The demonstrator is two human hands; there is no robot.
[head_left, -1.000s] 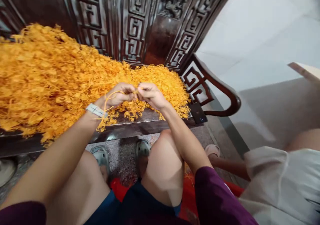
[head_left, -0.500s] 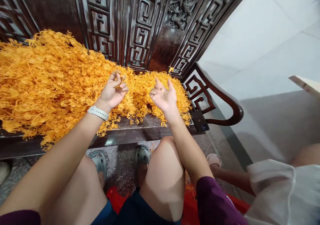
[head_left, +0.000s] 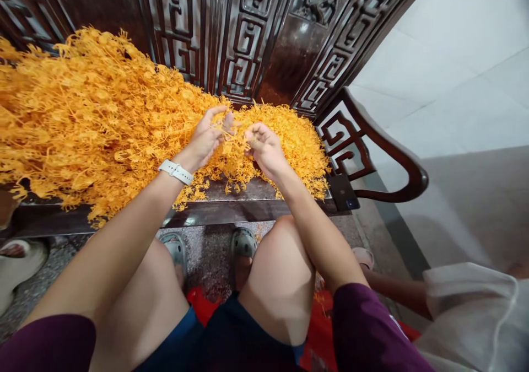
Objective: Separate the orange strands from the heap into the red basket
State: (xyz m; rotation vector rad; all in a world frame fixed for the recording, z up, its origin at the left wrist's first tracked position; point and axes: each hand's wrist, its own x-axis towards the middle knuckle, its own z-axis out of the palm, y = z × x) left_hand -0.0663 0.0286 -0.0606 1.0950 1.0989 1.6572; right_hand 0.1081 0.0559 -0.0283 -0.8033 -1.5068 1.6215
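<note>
My left hand (head_left: 208, 139), with a white watch (head_left: 176, 172) on its wrist, is over the heap. Its index finger is stretched out while an orange piece with thin stems (head_left: 227, 133) lies among its fingers. My right hand (head_left: 268, 149) faces it, thumb and fingers pinched on orange stems at the same spot. Blur hides where one piece ends and another begins. Beneath both hands, a large heap of orange plastic flower-like pieces (head_left: 111, 118) spreads along the dark wooden bench (head_left: 235, 211). A smaller mound (head_left: 295, 140) lies to the right.
A carved backrest (head_left: 281, 69) rises behind the heap. At the right end are a curved armrest (head_left: 415, 176) and a dark phone (head_left: 344, 192) on the seat. Another person's light clothing (head_left: 467, 306) is at lower right; a pale shoe (head_left: 20, 267) shows at left.
My hands have come together over the heap from apart. My right hand has turned from palm up with spread fingers to a pinch on orange stems. The view has shifted slightly.
</note>
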